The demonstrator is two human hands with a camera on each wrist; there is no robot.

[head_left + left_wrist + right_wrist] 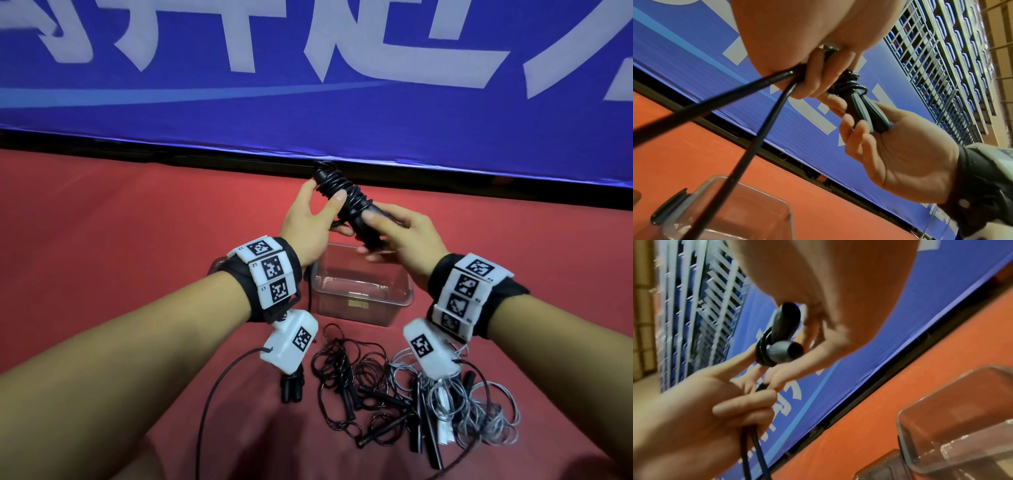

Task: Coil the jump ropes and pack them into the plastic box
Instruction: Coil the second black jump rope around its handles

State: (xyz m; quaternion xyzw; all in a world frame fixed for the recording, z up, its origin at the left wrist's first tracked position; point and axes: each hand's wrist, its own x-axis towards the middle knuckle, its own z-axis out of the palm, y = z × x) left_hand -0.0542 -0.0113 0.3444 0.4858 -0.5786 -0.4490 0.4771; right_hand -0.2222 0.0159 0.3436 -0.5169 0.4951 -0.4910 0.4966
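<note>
A black jump rope (346, 198) is held up above the clear plastic box (406, 295), its cord wound in coils round its two handles. My left hand (323, 195) grips the upper, coiled part, and two loose cord strands (756, 146) run down out of its curled fingers. My right hand (369, 236) holds the lower ends of the handles (785, 352) between thumb and fingers. The box (748, 209) stands open on the red floor with no rope seen inside.
On the floor in front of the box lie a tangle of black jump ropes (359, 383) and, to its right, grey ones (486, 407). A pair of black handles (291, 389) lies to the left. A blue banner (308, 85) closes off the far side.
</note>
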